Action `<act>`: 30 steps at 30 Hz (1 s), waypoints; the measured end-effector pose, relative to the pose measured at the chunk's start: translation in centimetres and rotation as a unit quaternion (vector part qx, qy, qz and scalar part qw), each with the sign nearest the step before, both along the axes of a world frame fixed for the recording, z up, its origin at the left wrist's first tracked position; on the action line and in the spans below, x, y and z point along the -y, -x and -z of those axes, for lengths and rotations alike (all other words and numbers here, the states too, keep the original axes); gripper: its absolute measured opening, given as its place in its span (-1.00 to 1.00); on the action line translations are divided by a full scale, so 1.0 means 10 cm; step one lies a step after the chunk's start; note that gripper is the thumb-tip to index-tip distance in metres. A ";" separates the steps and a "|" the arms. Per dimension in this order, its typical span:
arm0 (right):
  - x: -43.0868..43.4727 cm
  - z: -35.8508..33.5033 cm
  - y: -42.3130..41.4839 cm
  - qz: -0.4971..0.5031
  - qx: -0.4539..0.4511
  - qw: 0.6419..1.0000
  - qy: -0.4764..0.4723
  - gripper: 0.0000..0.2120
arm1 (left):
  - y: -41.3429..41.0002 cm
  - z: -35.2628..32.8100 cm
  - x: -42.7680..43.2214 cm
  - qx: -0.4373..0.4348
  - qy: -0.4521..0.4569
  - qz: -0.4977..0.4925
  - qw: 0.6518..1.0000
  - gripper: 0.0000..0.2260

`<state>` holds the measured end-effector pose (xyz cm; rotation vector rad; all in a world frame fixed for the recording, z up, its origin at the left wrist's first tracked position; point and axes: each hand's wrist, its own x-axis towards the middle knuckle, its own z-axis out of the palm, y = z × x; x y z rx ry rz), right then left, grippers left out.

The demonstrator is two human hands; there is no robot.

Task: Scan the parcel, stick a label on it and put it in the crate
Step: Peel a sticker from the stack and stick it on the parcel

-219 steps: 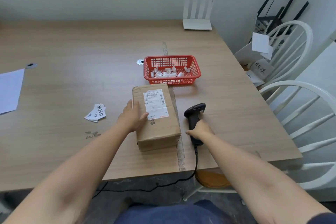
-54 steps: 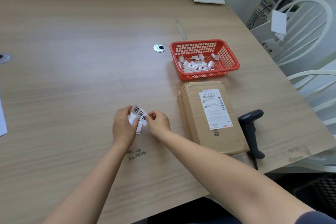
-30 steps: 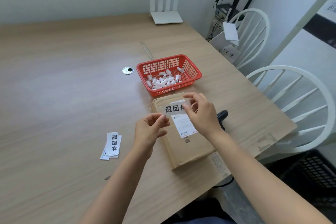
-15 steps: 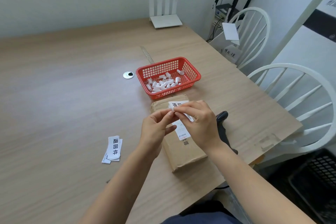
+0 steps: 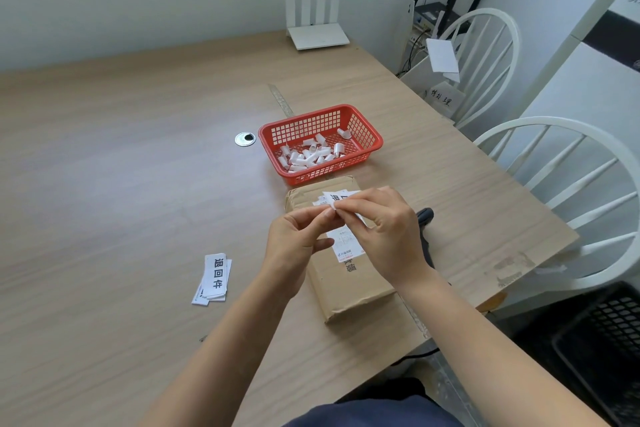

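A brown cardboard parcel (image 5: 349,282) with a white shipping slip lies near the table's right front edge. Above its far end both hands pinch one white label (image 5: 333,200) with black characters. My left hand (image 5: 296,239) grips the label's near corner with thumb and forefinger. My right hand (image 5: 381,229) holds it from the right and hides most of it. The black scanner (image 5: 424,218) lies beside the parcel, mostly behind my right hand. A black crate (image 5: 602,347) stands on the floor at the lower right.
A red basket (image 5: 367,135) with several white paper curls sits just beyond the parcel. A small stack of labels (image 5: 214,276) lies to the left. A white router (image 5: 318,35) stands at the back. Two white chairs (image 5: 568,170) line the table's right side.
After the scan, a label was taken from the stack and carried over the parcel. In the last half second both hands stay pinched on it, fingers shifting slightly at its corner.
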<state>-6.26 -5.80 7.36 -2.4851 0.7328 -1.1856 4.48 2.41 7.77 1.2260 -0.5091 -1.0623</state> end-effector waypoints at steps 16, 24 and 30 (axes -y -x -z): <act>-0.02 0.03 0.04 -0.006 0.005 0.999 0.033 -0.86 | 0.02 0.03 0.00 0.055 0.004 -0.011 0.998 -0.87; -0.06 0.03 0.02 -0.022 -0.005 1.000 0.004 -0.82 | 0.06 0.04 0.01 0.098 -0.008 -0.056 0.994 -0.81; -0.07 0.02 0.00 -0.042 0.010 0.996 -0.072 -0.80 | 0.07 0.03 0.00 0.130 -0.009 -0.056 0.990 -0.80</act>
